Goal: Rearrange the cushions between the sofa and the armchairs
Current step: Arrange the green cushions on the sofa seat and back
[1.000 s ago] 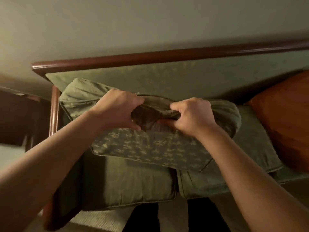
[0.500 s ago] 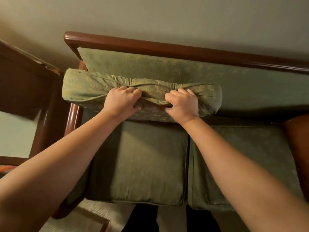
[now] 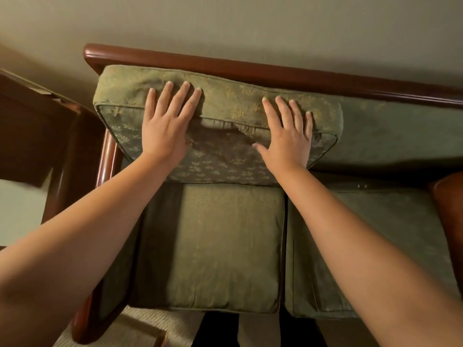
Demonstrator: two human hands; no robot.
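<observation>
A green patterned back cushion point(image 3: 220, 161) stands upright against the backrest at the left end of the sofa point(image 3: 275, 71). My left hand point(image 3: 167, 123) lies flat on its upper left face with fingers spread. My right hand point(image 3: 288, 131) lies flat on its upper right face, also spread. Neither hand grips anything. The cushion rests on the left green seat cushion point(image 3: 213, 246). A second green seat cushion point(image 3: 363, 246) lies to the right. An orange cushion point(image 3: 451, 221) shows at the right edge.
The sofa's wooden armrest point(image 3: 107, 156) runs down the left side. A dark wooden piece of furniture point(image 3: 32, 126) stands beyond it at the left. A plain wall point(image 3: 225, 18) is behind the sofa. Beige carpet point(image 3: 150, 326) lies below, in front of my dark trousers.
My hands held the bunched cushion by its top and carried it back against the backrest. Both fists have opened and now lie flat on the cushion, which stands upright.
</observation>
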